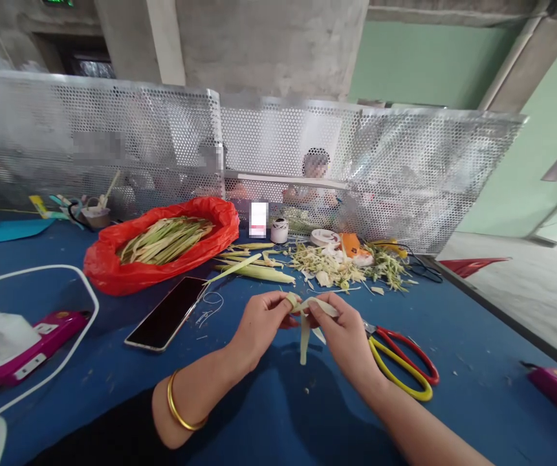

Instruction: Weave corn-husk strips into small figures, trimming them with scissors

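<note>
Over the near middle of the blue table, my left hand [266, 320] pinches a pale green leaf strip [303, 340], its fingers closed. Close beside it, my right hand [339, 323] pinches the same folded strip between thumb and fingers. One end of the strip hangs down between the hands; how it is folded at the fingertips is partly hidden. Just right of my right hand lies a pair of scissors [426, 362] with one red and one yellow handle, its blades partly covered by the hand. Longer flat leaf pieces [263, 273] lie beyond my hands.
A red plastic bag [162, 278] of long leaves stands at left, with a phone [167, 317] before it. Leaf scraps [329, 265], a tape roll [325, 237] and a white jar [279, 231] sit at back. Power strips [30, 353] flank both sides. A perforated metal screen [278, 139] borders the table.
</note>
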### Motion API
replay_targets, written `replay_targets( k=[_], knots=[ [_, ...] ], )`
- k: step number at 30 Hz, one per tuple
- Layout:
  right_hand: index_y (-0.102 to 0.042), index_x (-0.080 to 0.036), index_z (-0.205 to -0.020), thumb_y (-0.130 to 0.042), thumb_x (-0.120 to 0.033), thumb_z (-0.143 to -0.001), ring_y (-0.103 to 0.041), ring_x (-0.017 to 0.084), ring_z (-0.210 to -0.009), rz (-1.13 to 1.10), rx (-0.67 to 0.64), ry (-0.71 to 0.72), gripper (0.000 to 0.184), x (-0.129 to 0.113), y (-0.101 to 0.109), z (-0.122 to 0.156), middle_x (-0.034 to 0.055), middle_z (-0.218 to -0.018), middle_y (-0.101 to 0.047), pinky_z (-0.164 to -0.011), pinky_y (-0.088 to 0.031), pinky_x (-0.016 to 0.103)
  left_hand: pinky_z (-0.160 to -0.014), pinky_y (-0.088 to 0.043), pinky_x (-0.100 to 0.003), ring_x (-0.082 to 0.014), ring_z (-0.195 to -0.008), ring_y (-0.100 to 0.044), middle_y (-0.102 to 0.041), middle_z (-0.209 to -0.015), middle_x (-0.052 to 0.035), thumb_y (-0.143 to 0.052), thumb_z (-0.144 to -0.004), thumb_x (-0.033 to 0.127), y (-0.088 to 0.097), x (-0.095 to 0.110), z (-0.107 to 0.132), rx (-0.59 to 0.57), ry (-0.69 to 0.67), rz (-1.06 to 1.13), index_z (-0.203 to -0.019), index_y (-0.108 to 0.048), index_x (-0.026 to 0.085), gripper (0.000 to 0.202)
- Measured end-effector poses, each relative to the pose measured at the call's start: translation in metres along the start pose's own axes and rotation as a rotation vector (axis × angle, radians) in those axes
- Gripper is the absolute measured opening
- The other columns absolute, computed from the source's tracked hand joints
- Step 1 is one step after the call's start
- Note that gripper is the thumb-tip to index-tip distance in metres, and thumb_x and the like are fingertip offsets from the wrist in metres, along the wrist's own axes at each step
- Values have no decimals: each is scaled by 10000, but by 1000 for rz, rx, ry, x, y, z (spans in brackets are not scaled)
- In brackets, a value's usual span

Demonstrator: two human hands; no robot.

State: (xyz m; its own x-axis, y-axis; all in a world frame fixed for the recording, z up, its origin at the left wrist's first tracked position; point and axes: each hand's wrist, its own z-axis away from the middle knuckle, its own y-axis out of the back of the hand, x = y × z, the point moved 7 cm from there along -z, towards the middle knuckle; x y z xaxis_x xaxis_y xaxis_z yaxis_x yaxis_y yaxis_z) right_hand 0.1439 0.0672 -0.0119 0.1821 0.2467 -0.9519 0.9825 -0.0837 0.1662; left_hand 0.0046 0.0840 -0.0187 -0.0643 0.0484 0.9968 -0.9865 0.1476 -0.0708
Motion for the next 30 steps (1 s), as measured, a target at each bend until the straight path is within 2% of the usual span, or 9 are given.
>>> replay_targets(
  k=[3,8,10,14,17,20,24,28,30],
  knots=[
    [-588,-190,-734,-608,-419,-832,-554,162,-664,-74,14,28,250,-6,-1,1,6,-681,-625,-632,-441,266,-736,-528,-308,-185,-722,-663,-728,-844,-69,-631,-768,360,1,1,-1,-9,-39,-23,-886,-739,158,258],
    [-595,-186,-715,-661,-433,-798,-588,162,-625,-298,-93,-50,269,-10,-12,7,19,-682,-661,-662,-484,292,-719,-530,-338,-202,-666,-675,-724,-736,-64,-637,-745,372,0,-5,0,-21,83,139,-927,-723,145,303],
    [-600,-183,-719,-656,-445,-801,-588,165,-611,-321,-102,-82,279,-8,-14,7,27,-678,-665,-642,-483,294,-714,-527,-333,-193,-642,-668,-721,-715,-65,-648,-739,370,0,-5,1,-30,106,175,-911,-719,139,296],
    [-606,-180,-727,-649,-481,-789,-576,173,-608,-232,-23,-76,311,-3,-6,3,27,-657,-640,-592,-456,282,-697,-513,-299,-175,-632,-657,-716,-704,-58,-655,-729,348,1,-1,1,-21,79,165,-838,-722,141,243],
    [-587,-184,-707,-617,-476,-806,-529,157,-578,-122,-7,-57,310,0,-2,0,1,-601,-582,-557,-418,264,-661,-510,-291,-169,-607,-645,-704,-680,-49,-654,-728,350,-4,0,2,-78,77,189,-824,-723,147,235],
    [-542,-200,-662,-581,-430,-832,-442,135,-540,112,-22,1,289,-2,-1,0,-25,-568,-516,-512,-347,247,-679,-502,-281,-156,-627,-638,-710,-716,-47,-643,-743,347,-6,-2,4,-101,97,213,-830,-724,157,225],
    [-497,-214,-651,-566,-354,-843,-400,128,-540,377,9,124,247,-10,0,4,-45,-573,-476,-508,-291,242,-742,-458,-252,-153,-737,-621,-715,-772,-34,-616,-770,323,-2,0,3,-44,39,102,-831,-738,173,202],
    [-555,-208,-683,-547,-362,-854,-478,147,-584,329,-24,128,230,-8,-2,3,-25,-615,-561,-556,-354,244,-746,-419,-238,-174,-788,-602,-706,-758,-23,-592,-787,313,2,11,3,10,-118,-85,-785,-749,177,209],
    [-607,-200,-733,-540,-378,-862,-555,176,-675,262,-58,114,230,-7,-4,2,10,-713,-641,-624,-408,259,-729,-419,-246,-191,-783,-606,-706,-759,-23,-571,-802,330,3,15,3,9,-170,-159,-797,-751,184,231]
  ],
)
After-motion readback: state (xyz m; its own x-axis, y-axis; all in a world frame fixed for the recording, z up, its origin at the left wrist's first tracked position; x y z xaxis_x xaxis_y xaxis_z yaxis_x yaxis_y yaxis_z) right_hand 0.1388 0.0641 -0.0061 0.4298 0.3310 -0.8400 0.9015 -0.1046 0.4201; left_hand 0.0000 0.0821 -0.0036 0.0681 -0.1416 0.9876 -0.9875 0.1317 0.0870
